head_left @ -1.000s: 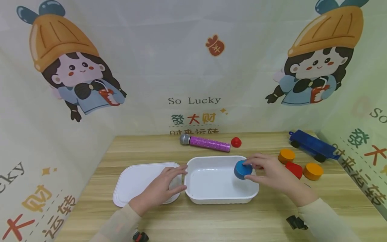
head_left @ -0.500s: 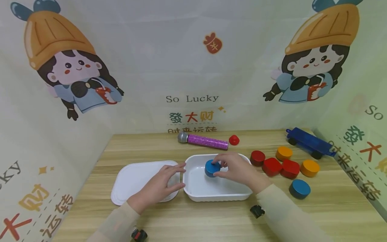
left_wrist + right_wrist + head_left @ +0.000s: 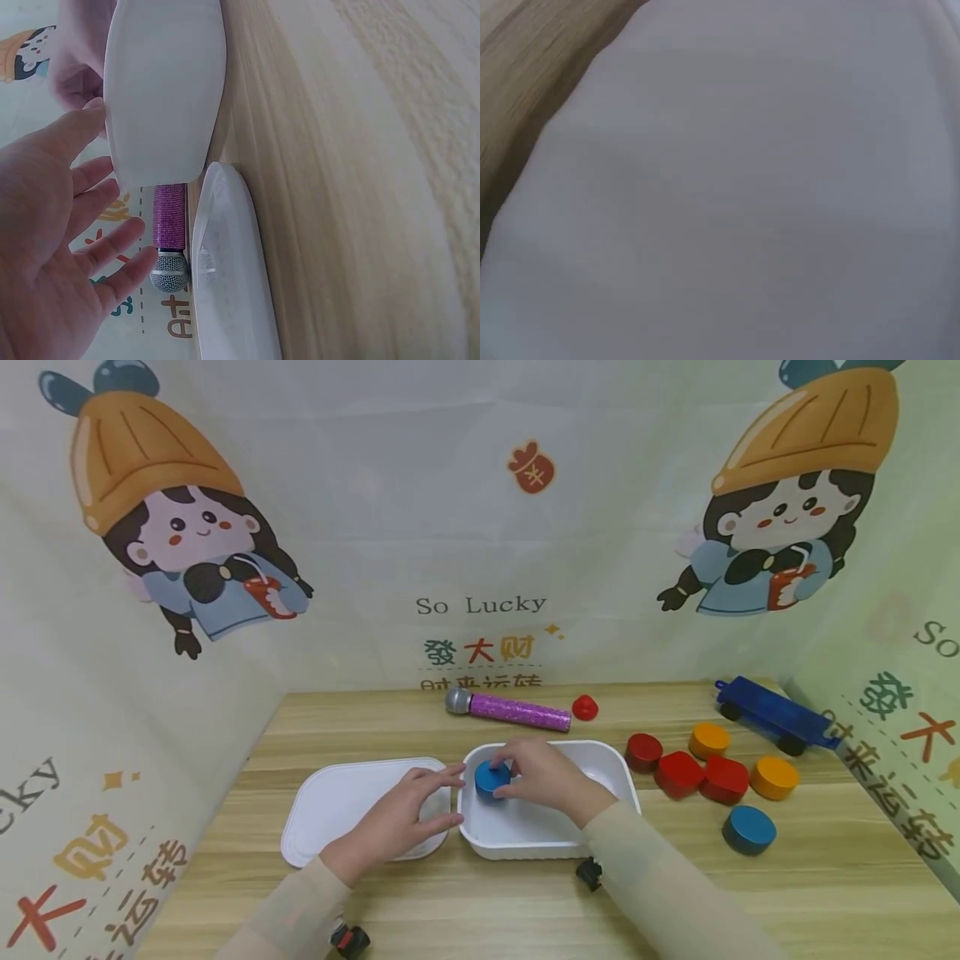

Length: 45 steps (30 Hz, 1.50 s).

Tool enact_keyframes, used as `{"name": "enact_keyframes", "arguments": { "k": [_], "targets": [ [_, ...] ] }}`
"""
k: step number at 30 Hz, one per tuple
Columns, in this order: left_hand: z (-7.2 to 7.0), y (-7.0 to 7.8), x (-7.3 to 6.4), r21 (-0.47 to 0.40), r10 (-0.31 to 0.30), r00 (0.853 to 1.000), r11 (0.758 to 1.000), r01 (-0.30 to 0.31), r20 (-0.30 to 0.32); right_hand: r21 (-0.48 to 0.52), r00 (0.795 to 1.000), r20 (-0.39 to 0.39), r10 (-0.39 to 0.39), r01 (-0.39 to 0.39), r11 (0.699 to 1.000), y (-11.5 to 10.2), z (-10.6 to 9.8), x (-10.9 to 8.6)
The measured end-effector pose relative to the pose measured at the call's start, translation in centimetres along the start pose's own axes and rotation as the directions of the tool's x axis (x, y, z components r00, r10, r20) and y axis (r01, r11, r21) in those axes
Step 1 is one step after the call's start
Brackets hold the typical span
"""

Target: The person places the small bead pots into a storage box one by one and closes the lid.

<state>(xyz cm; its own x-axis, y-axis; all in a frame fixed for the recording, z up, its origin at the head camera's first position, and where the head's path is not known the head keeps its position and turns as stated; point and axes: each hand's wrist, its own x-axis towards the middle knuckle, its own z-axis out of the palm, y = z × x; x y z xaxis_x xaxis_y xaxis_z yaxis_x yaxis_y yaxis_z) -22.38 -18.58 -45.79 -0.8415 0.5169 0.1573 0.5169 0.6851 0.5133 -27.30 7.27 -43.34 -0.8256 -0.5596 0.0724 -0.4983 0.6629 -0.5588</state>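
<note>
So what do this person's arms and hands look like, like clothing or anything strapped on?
Pale beige sleeves reach the wrists. The left hand and right hand wear no gloves. A small black device with a red patch shows by the left wrist, a second black device by the right.

The rim of the white box [image 3: 555, 850] stands between the left hand [image 3: 396, 825] and the right hand [image 3: 546, 778], whose blue block [image 3: 487, 783] takes up room just past that rim. Beyond the right hand the purple microphone [image 3: 517, 712] bars the way; nearer the person than both hands, open tabletop [image 3: 465, 918] runs between the sleeves [image 3: 652, 877].
</note>
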Motion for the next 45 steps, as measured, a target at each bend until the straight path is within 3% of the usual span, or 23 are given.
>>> {"name": "enact_keyframes", "arguments": {
  "k": [8, 19, 29, 33, 39, 45],
  "targets": [
    [0.1, 0.1, 0.0, 0.013, 0.018, 1.000, 1.000, -0.018, 0.003, -0.017, 1.000, 0.011, 0.003, -0.003, 1.000, 0.1, 0.7, 0.7],
    [-0.1, 0.2, 0.0, 0.039, -0.021, 1.000, 0.999, 0.021, 0.007, -0.029, 1.000, 0.021, 0.000, 0.000, 1.000, 0.4, 1.0, 0.6],
    [0.0, 0.3, 0.0, 0.055, -0.019, 1.000, 0.998, 0.019, 0.006, -0.050, 0.997, 0.021, 0.075, -0.074, 0.996, 1.4, -0.3, -2.1],
    [0.1, 0.2, -0.1, 0.065, -0.007, 1.000, 0.998, 0.007, 0.003, -0.075, 0.994, -0.008, 0.112, -0.113, 0.991, 2.1, -1.0, -3.6],
    [-0.1, 0.3, -0.2, 0.058, -0.036, 0.999, 0.998, 0.035, 0.006, -0.161, 0.985, -0.066, 0.157, -0.166, 0.973, 3.3, -1.9, -5.5],
    [-0.1, 0.4, 0.0, 0.075, -0.026, 1.000, 0.997, 0.025, 0.011, -0.203, 0.977, -0.120, 0.175, -0.196, 0.959, 3.7, -4.2, -8.0]
  ]
}}
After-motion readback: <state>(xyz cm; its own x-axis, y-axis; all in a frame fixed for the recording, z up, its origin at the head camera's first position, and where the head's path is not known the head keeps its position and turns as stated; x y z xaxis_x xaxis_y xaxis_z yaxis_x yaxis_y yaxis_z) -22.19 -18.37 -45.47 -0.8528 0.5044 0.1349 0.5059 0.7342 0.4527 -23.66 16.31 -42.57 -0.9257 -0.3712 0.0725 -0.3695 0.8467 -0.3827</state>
